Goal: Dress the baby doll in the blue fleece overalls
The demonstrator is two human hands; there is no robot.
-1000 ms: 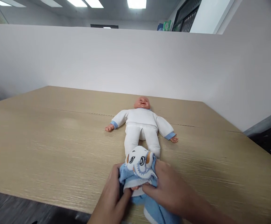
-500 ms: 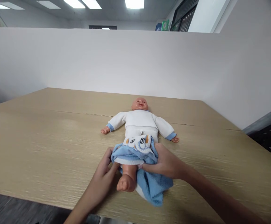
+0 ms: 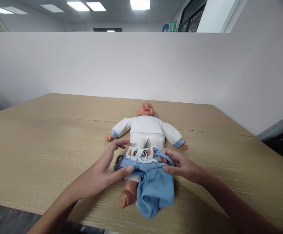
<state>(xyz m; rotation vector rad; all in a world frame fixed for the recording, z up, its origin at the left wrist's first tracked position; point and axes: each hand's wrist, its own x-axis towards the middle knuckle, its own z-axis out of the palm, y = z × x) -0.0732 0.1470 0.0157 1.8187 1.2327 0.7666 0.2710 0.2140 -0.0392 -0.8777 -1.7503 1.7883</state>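
Observation:
A baby doll in a white long-sleeved top with blue cuffs lies on its back, head away from me. Light-blue terry baby pants with an embroidered cartoon face are bunched around its legs. One bare foot sticks out of a leg opening, while the other pant leg hangs loose and covers the other foot. My right hand pinches the blue edge band at the pants' right side. At the left side, my left hand is open, fingers spread and thumb over the blue cloth.
The doll lies on a wide wood-look table with its front edge close to me. A white partition wall rises behind the table, and another side wall stands at the right. Dark floor shows at lower left.
My left hand has let go of the pants and spread its fingers. My right hand has shifted to the band at the side. The loose pant leg now lies nearer the bare foot.

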